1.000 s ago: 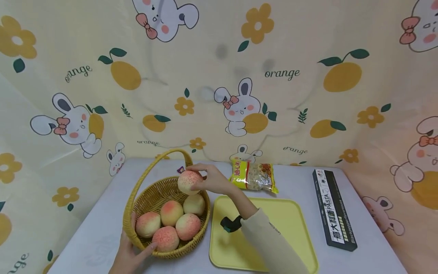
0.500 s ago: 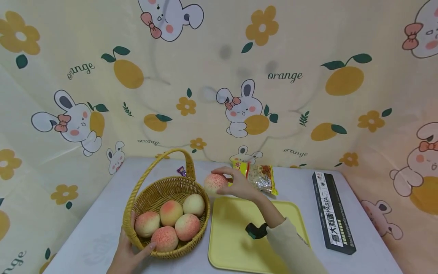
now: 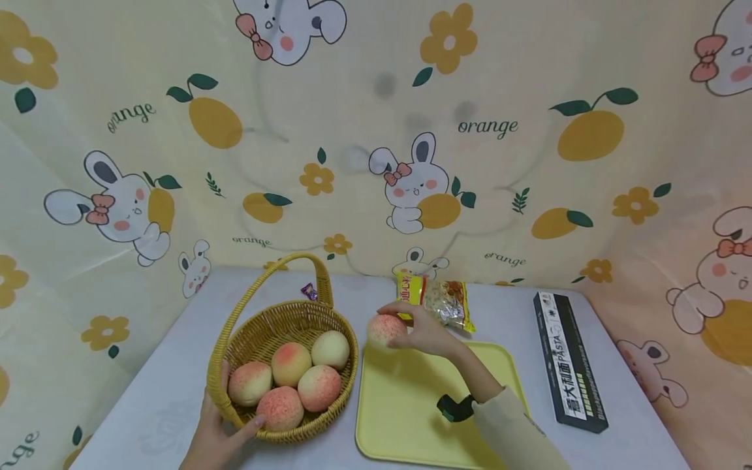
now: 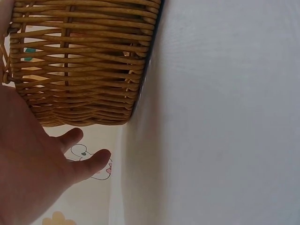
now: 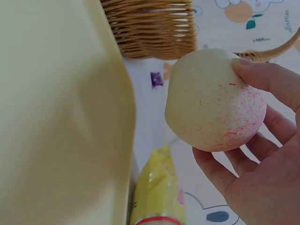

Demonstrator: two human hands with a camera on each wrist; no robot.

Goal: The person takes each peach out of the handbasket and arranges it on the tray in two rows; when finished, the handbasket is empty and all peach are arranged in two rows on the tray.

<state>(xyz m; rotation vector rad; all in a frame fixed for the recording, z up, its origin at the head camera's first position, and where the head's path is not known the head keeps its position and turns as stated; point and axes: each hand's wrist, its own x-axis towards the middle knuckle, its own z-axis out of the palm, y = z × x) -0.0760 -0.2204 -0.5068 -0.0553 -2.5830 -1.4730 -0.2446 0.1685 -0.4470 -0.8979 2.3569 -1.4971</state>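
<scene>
In the head view, my right hand (image 3: 431, 334) holds a pink-and-cream peach (image 3: 384, 330) over the far left corner of the yellow tray (image 3: 396, 405). The right wrist view shows the thumb on one side of this peach (image 5: 213, 101) and the fingers on the other. My left hand (image 3: 214, 434) grips the near left side of a wicker basket (image 3: 258, 334), thumb over the rim beside the peaches. From the left wrist, two fingers of the hand (image 4: 35, 164) stick out past the woven basket wall (image 4: 89, 65). Several peaches (image 3: 292, 364) lie inside the basket.
A yellow pasta bag (image 3: 449, 303) lies behind the tray. To the right is a long black pasta box (image 3: 570, 362). A small purple wrapped sweet (image 3: 309, 291) sits behind the basket, whose tall handle (image 3: 243, 303) arches above it. Patterned cloth (image 3: 376, 196) hangs at the back.
My right hand has carried the peach from above the basket's far right rim rightward to the tray's far left corner. The left hand stays at the basket.
</scene>
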